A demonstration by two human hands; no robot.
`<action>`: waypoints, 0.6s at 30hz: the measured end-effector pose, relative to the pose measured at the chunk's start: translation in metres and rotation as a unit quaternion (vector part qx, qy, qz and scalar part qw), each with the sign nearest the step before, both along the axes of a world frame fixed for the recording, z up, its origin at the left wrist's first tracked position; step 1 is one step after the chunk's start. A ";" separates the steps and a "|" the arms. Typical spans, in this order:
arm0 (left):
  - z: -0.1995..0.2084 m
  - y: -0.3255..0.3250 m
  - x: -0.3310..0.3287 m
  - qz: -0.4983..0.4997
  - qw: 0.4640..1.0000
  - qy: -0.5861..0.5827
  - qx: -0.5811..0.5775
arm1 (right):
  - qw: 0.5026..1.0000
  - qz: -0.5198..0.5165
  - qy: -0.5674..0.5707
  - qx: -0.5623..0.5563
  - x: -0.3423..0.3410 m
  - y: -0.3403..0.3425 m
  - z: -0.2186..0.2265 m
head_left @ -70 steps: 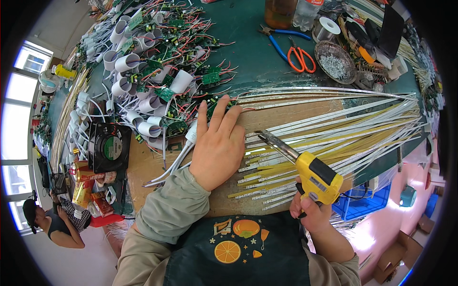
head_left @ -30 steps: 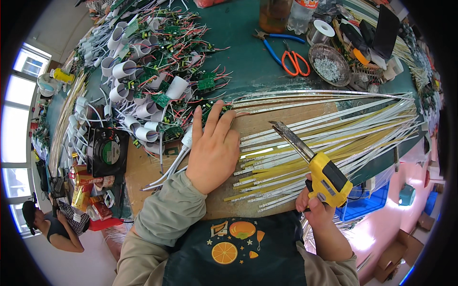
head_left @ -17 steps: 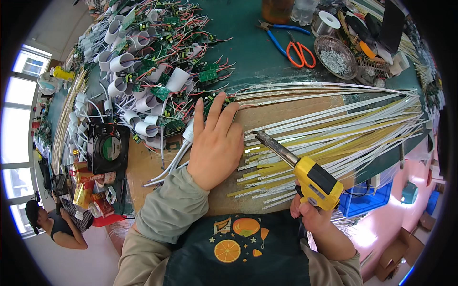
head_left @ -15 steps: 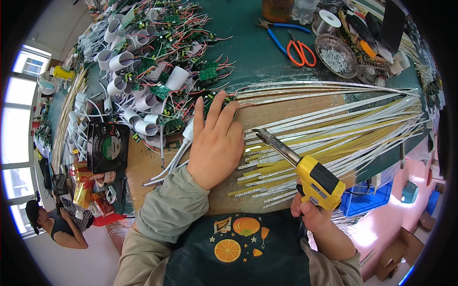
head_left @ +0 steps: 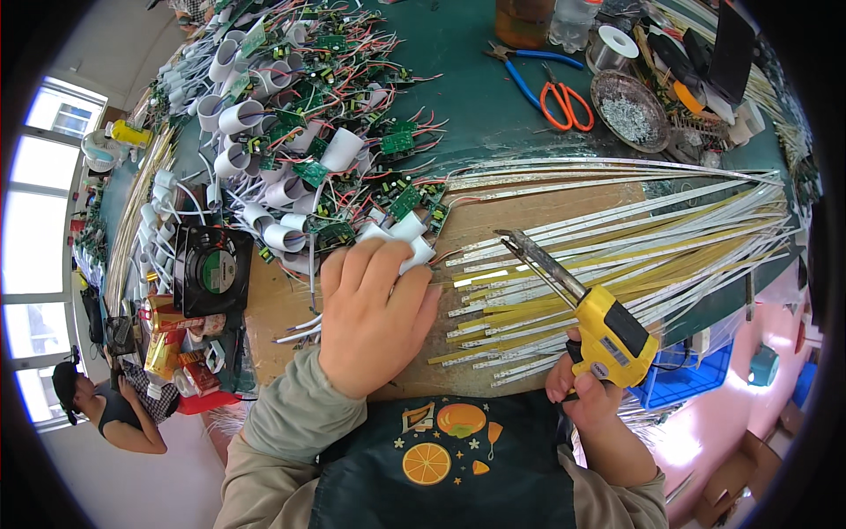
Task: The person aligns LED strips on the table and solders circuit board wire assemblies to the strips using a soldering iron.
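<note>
My left hand (head_left: pixel 374 317) is closed, palm down, its fingers curled over a white plastic tube (head_left: pixel 414 253) at the near edge of the piled parts. White cables (head_left: pixel 301 331) come out on the left of that hand; its palm side is hidden. Lower right, my right hand (head_left: pixel 583 388) grips a yellow soldering gun (head_left: pixel 614 339) by its handle. The gun's dark tip (head_left: pixel 509 238) points up and left, over a fan of white and yellow LED strips (head_left: pixel 573 273). A brown board (head_left: pixel 423 379) lies under the strips.
A heap of white tubes and green circuit boards (head_left: pixel 310 172) fills the far left. Beside it stands a black fan (head_left: pixel 211 271). Farther right are blue-handled pliers (head_left: pixel 538 62), orange-handled scissors (head_left: pixel 566 108), a solder spool (head_left: pixel 614 46) and a metal bowl (head_left: pixel 630 110). Another person (head_left: pixel 110 406) sits at left.
My left hand has pulled back toward me, and its spread fingers have curled over the white tube. My right hand keeps hold of the soldering gun. The whole view has shifted slightly.
</note>
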State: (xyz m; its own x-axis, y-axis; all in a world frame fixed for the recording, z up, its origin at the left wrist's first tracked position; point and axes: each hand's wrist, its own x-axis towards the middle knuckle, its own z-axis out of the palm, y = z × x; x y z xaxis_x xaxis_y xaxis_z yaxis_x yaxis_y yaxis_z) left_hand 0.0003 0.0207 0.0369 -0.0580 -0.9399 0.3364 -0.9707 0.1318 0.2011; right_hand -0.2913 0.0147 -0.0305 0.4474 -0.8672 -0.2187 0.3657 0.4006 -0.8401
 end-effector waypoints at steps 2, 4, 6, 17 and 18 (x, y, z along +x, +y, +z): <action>-0.002 0.011 0.003 -0.007 1.000 -0.014 -0.003 | 1.000 -0.002 -0.004 -0.001 0.001 0.000 -0.001; -0.006 0.021 0.003 0.034 0.998 -0.016 0.057 | 1.000 0.000 -0.006 0.005 0.002 0.000 0.001; -0.010 0.024 0.004 0.049 0.997 -0.017 0.059 | 1.000 0.002 -0.011 0.001 0.002 -0.001 0.000; -0.015 0.018 0.007 0.056 0.997 -0.030 0.043 | 0.999 0.000 -0.050 0.003 -0.001 -0.001 -0.003; -0.015 0.018 0.007 0.053 0.996 -0.032 0.066 | 0.998 -0.005 -0.056 0.012 -0.001 -0.001 -0.003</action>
